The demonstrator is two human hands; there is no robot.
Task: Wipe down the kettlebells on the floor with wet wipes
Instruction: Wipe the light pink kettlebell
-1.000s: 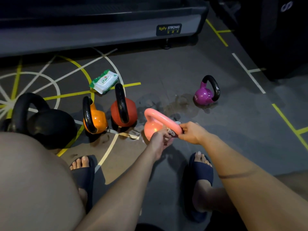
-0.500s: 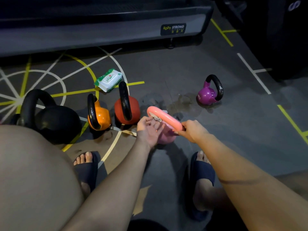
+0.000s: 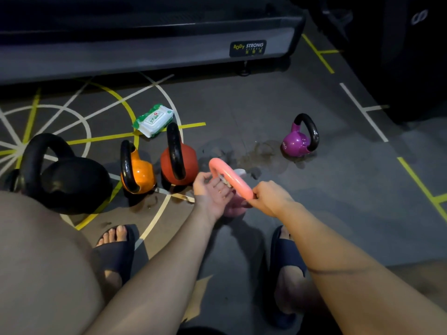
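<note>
A pink kettlebell [image 3: 229, 177] leans toward me on the floor between my feet. My right hand [image 3: 271, 198] grips the near end of its handle. My left hand [image 3: 212, 189] is palm up under the handle, its fingers holding a white wet wipe [image 3: 238, 171] against the far side. The bell's body is mostly hidden behind my hands. To the left stand a red kettlebell [image 3: 179, 163], an orange kettlebell [image 3: 137, 171] and a large black kettlebell [image 3: 65, 175]. A purple kettlebell [image 3: 300, 140] sits alone at the right. The wet wipe pack [image 3: 153, 120] lies behind the red one.
A treadmill base [image 3: 145, 52] runs across the back. Dark equipment [image 3: 411, 56] fills the back right corner. Wet patches [image 3: 256, 153] mark the floor between the red and purple kettlebells. My slippered feet [image 3: 116, 247] stand close, and my left knee [image 3: 41, 262] fills the lower left.
The pink kettlebell has tipped toward me. My left hand has turned palm up and slid with the wipe from the near end of the handle up toward its top.
</note>
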